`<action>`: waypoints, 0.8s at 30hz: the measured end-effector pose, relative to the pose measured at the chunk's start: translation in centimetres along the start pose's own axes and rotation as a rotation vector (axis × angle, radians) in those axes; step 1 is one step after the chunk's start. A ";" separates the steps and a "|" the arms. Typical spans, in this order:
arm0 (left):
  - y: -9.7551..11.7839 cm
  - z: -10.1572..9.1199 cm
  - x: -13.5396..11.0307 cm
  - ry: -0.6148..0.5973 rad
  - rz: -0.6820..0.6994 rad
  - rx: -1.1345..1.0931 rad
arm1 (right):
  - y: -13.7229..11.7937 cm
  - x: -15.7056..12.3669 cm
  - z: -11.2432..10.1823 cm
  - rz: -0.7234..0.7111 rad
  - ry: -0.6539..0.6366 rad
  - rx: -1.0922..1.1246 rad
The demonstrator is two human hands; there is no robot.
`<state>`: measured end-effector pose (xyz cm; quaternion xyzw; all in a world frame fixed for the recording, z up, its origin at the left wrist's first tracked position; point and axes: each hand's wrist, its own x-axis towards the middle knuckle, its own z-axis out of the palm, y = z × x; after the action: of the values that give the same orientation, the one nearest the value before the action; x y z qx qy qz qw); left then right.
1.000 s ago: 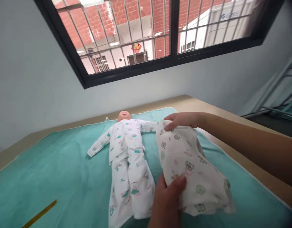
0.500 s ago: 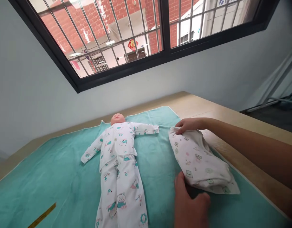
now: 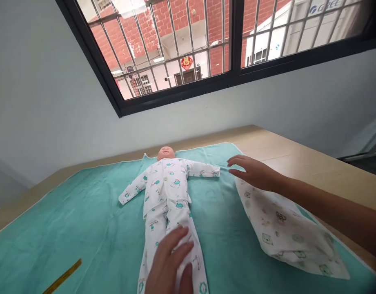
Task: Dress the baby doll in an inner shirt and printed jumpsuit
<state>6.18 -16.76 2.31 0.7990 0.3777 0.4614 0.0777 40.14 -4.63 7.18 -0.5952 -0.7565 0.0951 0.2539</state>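
Observation:
A baby doll (image 3: 166, 179) lies face up with its arms spread, dressed in a white printed top and trousers. My left hand (image 3: 171, 261) is over the doll's trouser legs, fingers apart and holding nothing; whether it touches the cloth I cannot tell. To the right lies a folded white cloth (image 3: 285, 228) printed with bear faces. Above its far end is my right hand (image 3: 255, 171), empty, with thumb and fingers parted. The doll's outstretched sleeve ends just left of those fingertips.
A green blanket (image 3: 92, 216) covers much of the wooden table (image 3: 279, 149). On the blanket at lower left lies a yellow strip (image 3: 62, 277). Behind the table rises a white wall (image 3: 188, 122) with a dark-framed, barred window (image 3: 175, 87).
My right hand has let go of the bear-print cloth and lifted a little. My left hand has moved left from the cloth's near edge to over the doll's legs. The view has shifted left.

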 end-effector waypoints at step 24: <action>-8.4 -2.9 12.0 0.861 -0.807 -0.699 | -15.4 13.1 14.2 0.170 0.290 0.622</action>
<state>2.83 -3.41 8.12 0.2692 0.4721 0.7676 0.3399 17.84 5.83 5.51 -0.5573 -0.5952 0.2564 0.5190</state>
